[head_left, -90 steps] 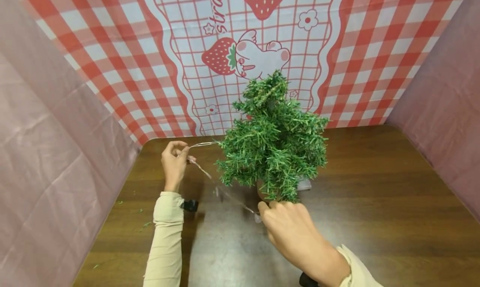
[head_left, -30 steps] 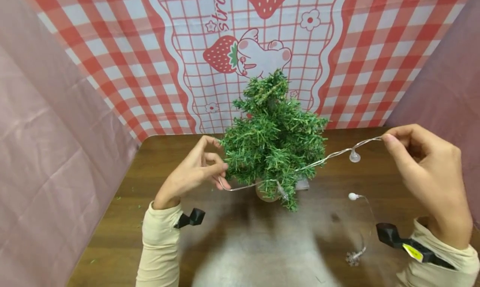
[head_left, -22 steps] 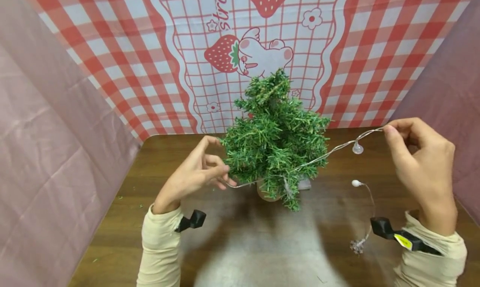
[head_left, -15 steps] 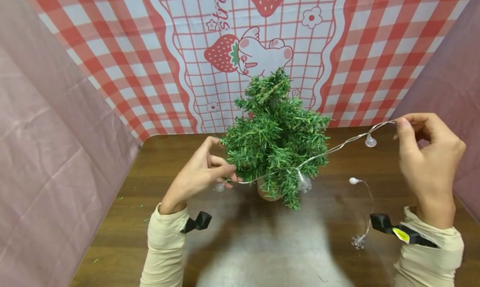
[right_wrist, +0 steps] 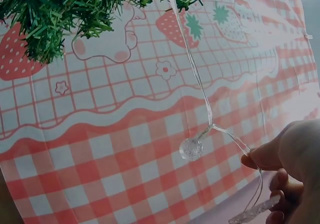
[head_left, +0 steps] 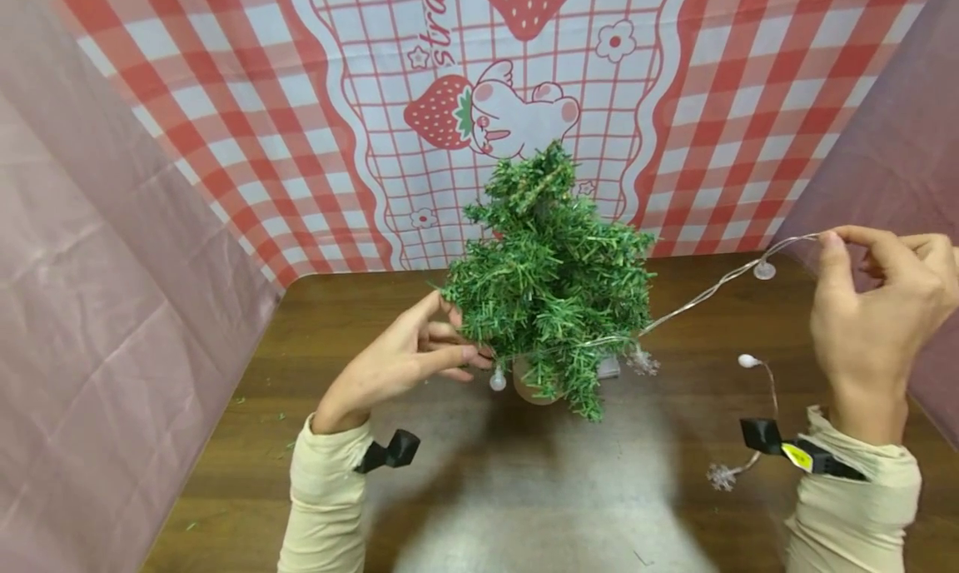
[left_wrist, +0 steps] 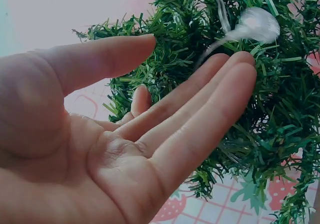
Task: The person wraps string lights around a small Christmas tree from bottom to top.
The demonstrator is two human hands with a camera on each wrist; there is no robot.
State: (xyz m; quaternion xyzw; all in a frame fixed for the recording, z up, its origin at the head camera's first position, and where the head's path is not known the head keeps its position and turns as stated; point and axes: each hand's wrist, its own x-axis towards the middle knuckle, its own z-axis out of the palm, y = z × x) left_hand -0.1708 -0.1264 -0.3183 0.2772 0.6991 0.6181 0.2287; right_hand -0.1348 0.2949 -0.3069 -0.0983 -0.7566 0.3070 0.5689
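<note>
A small green artificial Christmas tree [head_left: 550,281] stands upright mid-table. A clear wire string of lights [head_left: 715,288] runs across its lower front and up to the right. My right hand [head_left: 880,315] pinches the doubled wire between thumb and index finger; a round clear bulb [right_wrist: 191,149] hangs close by. My left hand [head_left: 408,361] is at the tree's lower left, fingers extended among the branches, with a bulb [head_left: 498,379] just right of the fingertips. In the left wrist view, the palm [left_wrist: 120,169] is bare and the wire passes near the fingertips. A snowflake light [head_left: 643,361] hangs at the tree's right.
Below the right hand dangle a white bulb [head_left: 747,361] and another snowflake light [head_left: 722,476]. A small pale object [head_left: 608,366] lies by the tree's base on the wooden table [head_left: 247,473]. Behind hangs a red checked strawberry cloth [head_left: 247,140]; pink fabric [head_left: 97,306] flanks both sides.
My right hand has gone from the tree's front out to the far right, drawing the wire and its lights rightward. My left hand has moved right, from the table's left to the tree.
</note>
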